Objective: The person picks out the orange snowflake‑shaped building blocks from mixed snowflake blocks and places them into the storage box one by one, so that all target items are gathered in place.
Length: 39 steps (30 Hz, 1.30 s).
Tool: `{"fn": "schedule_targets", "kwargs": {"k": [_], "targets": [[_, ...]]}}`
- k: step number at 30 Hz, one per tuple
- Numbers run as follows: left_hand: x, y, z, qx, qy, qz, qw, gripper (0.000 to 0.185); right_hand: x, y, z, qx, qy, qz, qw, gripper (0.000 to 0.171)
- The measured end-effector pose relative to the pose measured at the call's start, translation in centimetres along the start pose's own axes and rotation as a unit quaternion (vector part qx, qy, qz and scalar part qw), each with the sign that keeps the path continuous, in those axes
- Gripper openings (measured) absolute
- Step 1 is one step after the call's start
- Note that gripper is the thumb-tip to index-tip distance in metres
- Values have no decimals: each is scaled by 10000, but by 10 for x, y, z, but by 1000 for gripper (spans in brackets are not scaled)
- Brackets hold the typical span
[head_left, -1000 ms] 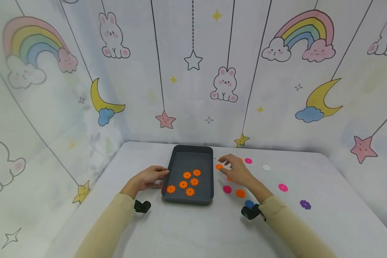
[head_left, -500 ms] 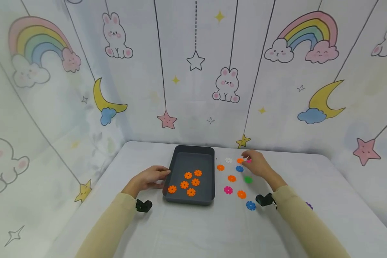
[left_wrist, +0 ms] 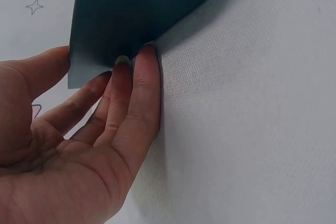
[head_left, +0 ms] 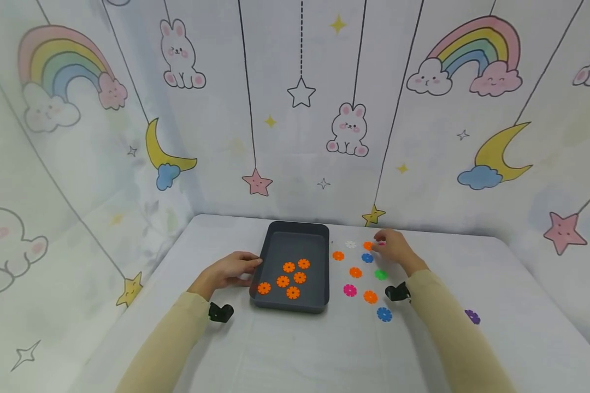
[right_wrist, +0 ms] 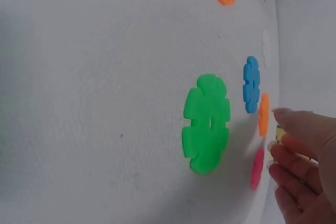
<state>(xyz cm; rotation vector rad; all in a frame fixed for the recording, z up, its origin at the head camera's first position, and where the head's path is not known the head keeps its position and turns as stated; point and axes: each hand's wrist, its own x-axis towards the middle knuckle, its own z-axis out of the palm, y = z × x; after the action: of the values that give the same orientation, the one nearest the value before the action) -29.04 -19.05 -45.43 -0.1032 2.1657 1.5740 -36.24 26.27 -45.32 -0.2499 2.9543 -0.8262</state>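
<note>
A dark grey tray (head_left: 296, 240) holds several orange flower discs (head_left: 289, 267). My left hand (head_left: 249, 263) rests against its left wall; in the left wrist view the straight fingers (left_wrist: 146, 72) press the tray (left_wrist: 136, 9) from outside. My right hand (head_left: 379, 238) reaches over the loose discs to the tray's right. Its fingertips (right_wrist: 286, 115) are at an orange disc (head_left: 368, 246) (right_wrist: 263, 114), beside a pink disc (right_wrist: 257, 168). Whether they touch it is unclear. A green disc (right_wrist: 206, 123) and a blue disc (right_wrist: 251, 84) lie just nearer.
More discs lie on the white tabletop right of the tray: white (head_left: 350, 244), orange (head_left: 338, 255), orange (head_left: 355, 272), pink (head_left: 350, 290), orange (head_left: 370, 297), blue (head_left: 384, 314). A purple disc (head_left: 472, 316) lies far right. Patterned cloth walls close in the table's back and sides.
My right hand has moved right and farther back, from the orange disc by the tray to the orange disc near the pink one. The left hand stayed on the tray.
</note>
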Motion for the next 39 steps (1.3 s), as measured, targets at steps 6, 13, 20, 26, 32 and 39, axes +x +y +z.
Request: {"fn": "schedule_targets", "kwargs": {"k": [6, 13, 20, 26, 32, 39], "targets": [[-1, 0, 0, -16, -23, 8, 10000, 47, 4, 0, 3, 224, -111, 327, 9992, 41], [-1, -1, -1, -26, 8, 18, 10000, 48, 9, -5, 7, 182, -92, 399, 9990, 35], [-1, 0, 0, -29, 14, 10, 10000, 48, 12, -4, 9, 119, -56, 436, 9990, 34], [-1, -1, 0, -24, 20, 14, 10000, 47, 7, -9, 8, 179, 194, 436, 9987, 27], [-1, -2, 0, -72, -11, 18, 10000, 48, 4, -12, 5, 167, 398, 243, 9988, 21], [-1, 0, 0, -75, -28, 19, 10000, 48, -3, -14, -1, 121, 529, -218, 9983, 18]]}}
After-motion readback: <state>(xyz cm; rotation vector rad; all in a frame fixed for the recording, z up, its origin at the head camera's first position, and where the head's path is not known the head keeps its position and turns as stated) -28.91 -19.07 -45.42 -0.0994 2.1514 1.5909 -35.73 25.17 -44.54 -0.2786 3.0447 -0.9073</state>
